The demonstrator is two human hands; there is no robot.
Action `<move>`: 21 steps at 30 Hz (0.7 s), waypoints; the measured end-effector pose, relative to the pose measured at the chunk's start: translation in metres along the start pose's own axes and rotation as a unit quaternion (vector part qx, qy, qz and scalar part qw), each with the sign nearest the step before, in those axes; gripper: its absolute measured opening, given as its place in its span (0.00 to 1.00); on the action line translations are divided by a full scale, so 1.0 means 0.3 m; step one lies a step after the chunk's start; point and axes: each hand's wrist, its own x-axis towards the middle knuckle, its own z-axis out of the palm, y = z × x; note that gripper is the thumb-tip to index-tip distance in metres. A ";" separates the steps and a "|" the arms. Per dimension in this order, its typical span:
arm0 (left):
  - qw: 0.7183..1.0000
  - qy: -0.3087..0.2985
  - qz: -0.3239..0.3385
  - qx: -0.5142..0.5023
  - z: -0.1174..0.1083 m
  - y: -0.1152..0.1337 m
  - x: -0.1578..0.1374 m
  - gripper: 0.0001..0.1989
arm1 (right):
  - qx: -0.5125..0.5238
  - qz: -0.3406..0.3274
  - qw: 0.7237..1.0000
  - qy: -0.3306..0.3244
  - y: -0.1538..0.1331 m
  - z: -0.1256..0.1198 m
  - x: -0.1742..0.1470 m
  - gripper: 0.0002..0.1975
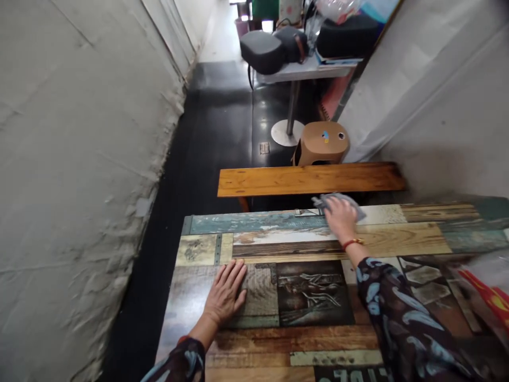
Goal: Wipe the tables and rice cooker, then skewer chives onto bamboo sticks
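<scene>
A grey cloth point(360, 211) lies bunched under my right hand point(341, 216) at the far edge of a table. My fingers press onto the cloth, which sticks out on both sides of them. The table point(254, 347) has a patchwork print of wood planks and dark pictures. My left hand point(226, 293) rests flat on its left part, fingers stretched forward, holding nothing. Patterned dark sleeves cover both forearms, and a red bracelet point(353, 243) circles my right wrist.
An orange wooden bench point(310, 179) stands just beyond the table. Behind it are a brown stool point(324, 139) and a white table point(274, 76) bearing black bags point(264, 52). A rough wall point(79, 175) runs along the left. A red and clear plastic bag point(491, 292) lies at right.
</scene>
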 end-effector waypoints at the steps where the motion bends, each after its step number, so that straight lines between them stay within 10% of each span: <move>1: 1.000 -0.006 -0.005 -0.005 -0.005 -0.002 -0.001 0.32 | 0.015 -0.055 0.998 -0.017 -0.105 0.025 0.004 0.20; 7: 0.998 -0.044 -0.015 -0.039 -0.006 0.005 -0.010 0.33 | 0.122 -0.273 0.951 -0.078 -0.815 0.166 -0.100 0.23; 10: 0.996 -0.056 -0.033 -0.067 -0.004 0.011 -0.014 0.34 | 0.155 -0.378 0.905 -0.122 -0.966 0.173 -0.152 0.23; 14: 0.990 -0.051 -0.045 -0.122 -0.004 0.017 -0.028 0.34 | 0.130 -0.418 0.888 -0.144 -0.777 0.129 -0.215 0.29; 21: 0.984 -0.015 -0.053 -0.168 0.014 0.023 -0.057 0.33 | 0.029 -0.142 0.989 -0.019 -0.186 0.066 -0.353 0.26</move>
